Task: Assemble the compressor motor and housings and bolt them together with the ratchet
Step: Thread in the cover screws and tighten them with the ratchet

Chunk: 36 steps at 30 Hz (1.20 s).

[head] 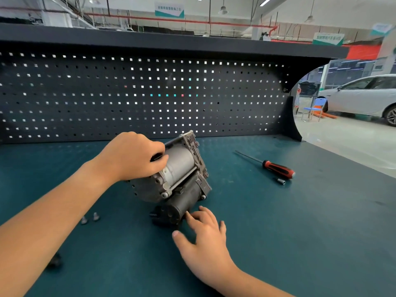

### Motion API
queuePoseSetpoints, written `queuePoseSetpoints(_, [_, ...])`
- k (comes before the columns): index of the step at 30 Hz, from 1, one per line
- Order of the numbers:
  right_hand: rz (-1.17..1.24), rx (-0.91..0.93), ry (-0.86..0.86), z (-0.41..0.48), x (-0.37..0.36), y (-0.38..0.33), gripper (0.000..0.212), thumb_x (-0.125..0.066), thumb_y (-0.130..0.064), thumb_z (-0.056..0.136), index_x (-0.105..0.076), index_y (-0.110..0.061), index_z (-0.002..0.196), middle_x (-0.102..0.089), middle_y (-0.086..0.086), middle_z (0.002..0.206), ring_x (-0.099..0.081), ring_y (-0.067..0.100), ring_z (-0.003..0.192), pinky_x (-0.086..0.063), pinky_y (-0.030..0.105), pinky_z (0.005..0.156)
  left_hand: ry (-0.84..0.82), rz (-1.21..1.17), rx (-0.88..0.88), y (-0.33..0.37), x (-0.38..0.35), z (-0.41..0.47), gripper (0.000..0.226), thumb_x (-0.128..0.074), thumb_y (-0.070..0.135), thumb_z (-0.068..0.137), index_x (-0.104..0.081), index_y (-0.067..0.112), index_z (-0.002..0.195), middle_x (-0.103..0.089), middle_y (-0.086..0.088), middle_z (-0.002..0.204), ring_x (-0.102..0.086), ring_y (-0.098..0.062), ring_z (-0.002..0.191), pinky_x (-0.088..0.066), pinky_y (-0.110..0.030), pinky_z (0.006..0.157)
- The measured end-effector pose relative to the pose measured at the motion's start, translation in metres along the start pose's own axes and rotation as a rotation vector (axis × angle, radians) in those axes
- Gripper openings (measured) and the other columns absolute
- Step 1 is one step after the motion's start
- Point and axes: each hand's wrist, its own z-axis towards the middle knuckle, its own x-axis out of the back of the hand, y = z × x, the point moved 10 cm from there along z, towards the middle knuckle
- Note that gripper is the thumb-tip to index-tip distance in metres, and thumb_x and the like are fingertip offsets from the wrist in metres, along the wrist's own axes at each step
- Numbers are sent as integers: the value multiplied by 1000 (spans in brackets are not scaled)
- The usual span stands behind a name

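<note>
Left hand [132,157]: fingers curled over housing [180,163], steadying it against tipping.
Right hand [203,229]: fingers straight, tips touching motor [177,204], probably nudging it home.
Location: mid-bench [278,232], between both hands.
Axis: diagonal, near-left to far-right; motor cap toward wearer.
Bolts [90,217]: loose, left of motor, not yet fitted.

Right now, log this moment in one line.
left hand grips housing | right hand touches motor | bolts loose on bench | screwdriver idle

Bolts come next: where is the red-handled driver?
In the head view the red-handled driver lies on the bench top right of the compressor, a small socket beside its handle.
</note>
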Motion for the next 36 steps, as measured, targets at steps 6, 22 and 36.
queuePoseSetpoints(6, [-255,66,-30,-3,3,-8,48,-39,-49,93,-50,-13,124,-37,-3,131,-6,9,137,11,51,112,77,-12,-162,31,15,-2,44,-35,34,79,-53,8,48,-43,-3,32,-38,-24,26,-29,-22,36])
queuePoseSetpoints(22, [81,37,125,3,78,11,34,-60,-28,79,-52,0,60,-38,4,54,-36,11,55,-36,30,54,125,50,-296,88,22,0,39,-38,28,76,-44,10,43,-38,-2,33,-27,-19,26,-19,-18,38])
queuePoseSetpoints(36, [263,-129,223,171,177,7,42,-48,-52,90,-47,-16,69,-48,-1,73,-46,16,67,-35,26,60,153,120,-296,102,29,1,34,-40,30,74,-44,14,45,-39,3,35,-32,-18,26,-14,-14,39])
